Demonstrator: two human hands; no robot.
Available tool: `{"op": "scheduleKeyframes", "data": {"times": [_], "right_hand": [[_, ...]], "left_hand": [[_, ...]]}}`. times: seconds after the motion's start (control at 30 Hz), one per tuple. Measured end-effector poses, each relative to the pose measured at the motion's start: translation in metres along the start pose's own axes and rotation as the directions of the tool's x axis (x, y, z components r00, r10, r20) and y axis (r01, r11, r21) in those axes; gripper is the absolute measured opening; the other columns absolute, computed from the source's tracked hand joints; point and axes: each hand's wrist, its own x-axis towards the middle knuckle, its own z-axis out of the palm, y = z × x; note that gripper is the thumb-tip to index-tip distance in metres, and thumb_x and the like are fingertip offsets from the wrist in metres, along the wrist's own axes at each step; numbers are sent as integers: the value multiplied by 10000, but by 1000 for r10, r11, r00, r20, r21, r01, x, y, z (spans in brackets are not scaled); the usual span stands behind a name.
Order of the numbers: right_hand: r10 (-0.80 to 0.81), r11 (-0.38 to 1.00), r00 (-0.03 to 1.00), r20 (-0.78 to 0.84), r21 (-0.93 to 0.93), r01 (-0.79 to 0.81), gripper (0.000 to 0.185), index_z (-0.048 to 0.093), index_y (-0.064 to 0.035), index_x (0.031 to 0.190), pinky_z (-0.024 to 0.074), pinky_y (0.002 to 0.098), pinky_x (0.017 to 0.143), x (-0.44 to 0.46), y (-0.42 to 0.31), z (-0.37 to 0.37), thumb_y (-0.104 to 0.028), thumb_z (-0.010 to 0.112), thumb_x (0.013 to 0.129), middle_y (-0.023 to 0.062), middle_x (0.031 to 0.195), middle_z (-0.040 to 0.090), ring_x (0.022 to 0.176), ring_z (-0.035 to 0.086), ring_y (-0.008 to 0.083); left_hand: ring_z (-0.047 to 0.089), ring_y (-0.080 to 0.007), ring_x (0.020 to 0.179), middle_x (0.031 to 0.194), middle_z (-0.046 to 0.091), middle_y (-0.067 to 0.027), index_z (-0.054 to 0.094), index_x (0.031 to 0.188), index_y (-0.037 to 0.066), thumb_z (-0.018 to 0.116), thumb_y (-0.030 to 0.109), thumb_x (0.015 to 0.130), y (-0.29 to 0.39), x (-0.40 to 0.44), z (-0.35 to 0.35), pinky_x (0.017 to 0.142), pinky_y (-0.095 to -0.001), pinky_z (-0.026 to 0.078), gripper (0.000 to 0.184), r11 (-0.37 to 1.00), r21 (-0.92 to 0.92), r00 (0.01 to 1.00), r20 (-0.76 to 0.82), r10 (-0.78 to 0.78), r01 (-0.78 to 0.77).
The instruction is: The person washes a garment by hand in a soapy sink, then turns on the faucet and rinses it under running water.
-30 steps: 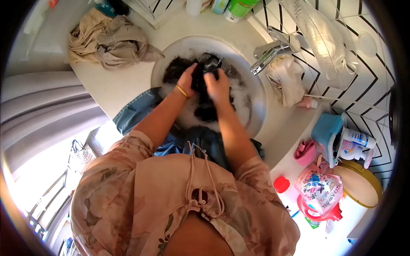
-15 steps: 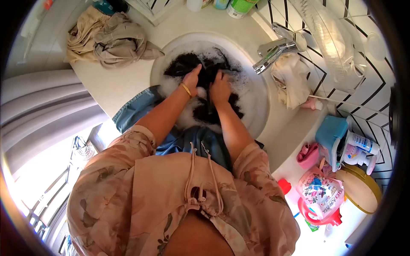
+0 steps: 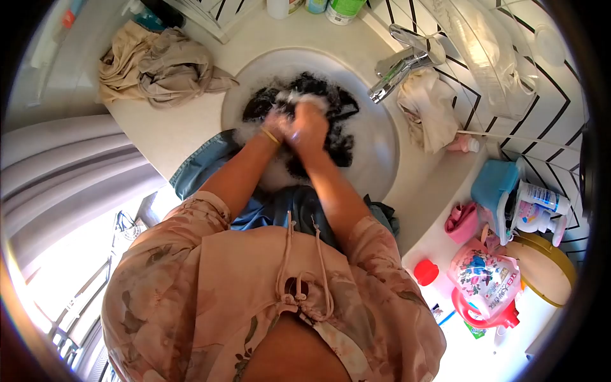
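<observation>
A round white sink holds foamy water and a soaked black cloth garment, part of it under suds. My right hand is closed at the middle of the sink, gripping a bunched, sudsy part of the black garment. Pressed close beside it on the left, my left hand wears a gold bracelet and is closed on the same garment. Motion blur and foam hide most of its fingers. Blue-green cloth hangs over the sink's near edge, below my forearms.
Beige clothes lie on the counter at left. A chrome faucet reaches over the sink's right rim, with a pale cloth behind it. Bottles stand at the back. At lower right are a detergent jug and a blue container.
My hands have come together; the right moved left against the left hand. The black garment has shifted and bunched toward the far side of the sink. The view has tilted slightly.
</observation>
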Motion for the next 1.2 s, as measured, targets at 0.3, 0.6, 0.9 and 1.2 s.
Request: {"op": "scheduleKeyframes", "data": {"times": [0.3,0.6,0.9,1.2], "right_hand": [[251,914,968,24,324,-245,367,512,22,923,407,450,803,-13,-31,-22,-215,601,657,273,1078,410,970,434,419],[757,586,630,173,246,-772,413,500,41,1052,424,416,804,20,90,15,-211,564,731,222,977,585,915,554,371],[505,863,580,639,-353,-362,374,484,-28,1152,449,394,774,22,84,23,-190,469,815,185,991,598,927,574,313],[1,1000,997,82,25,-4,332,565,-57,954,470,401,677,-11,-46,-23,-276,608,707,171,871,550,826,549,339]], "left_hand": [[505,-237,1006,1066,556,-76,513,1090,77,371,247,904,-16,-33,86,905,-380,389,289,998,61,999,-29,-24,26],[552,-214,967,1032,604,-65,572,1058,78,457,326,852,-32,-27,85,889,-391,413,343,942,331,970,-243,22,61],[466,-262,1094,1182,519,-90,516,1147,93,492,443,828,-24,-11,58,938,-418,356,475,945,323,928,-362,82,42],[504,-218,1034,1068,576,-58,547,1089,126,476,341,857,-25,-26,31,951,-362,351,324,952,150,962,107,251,-266]]}}
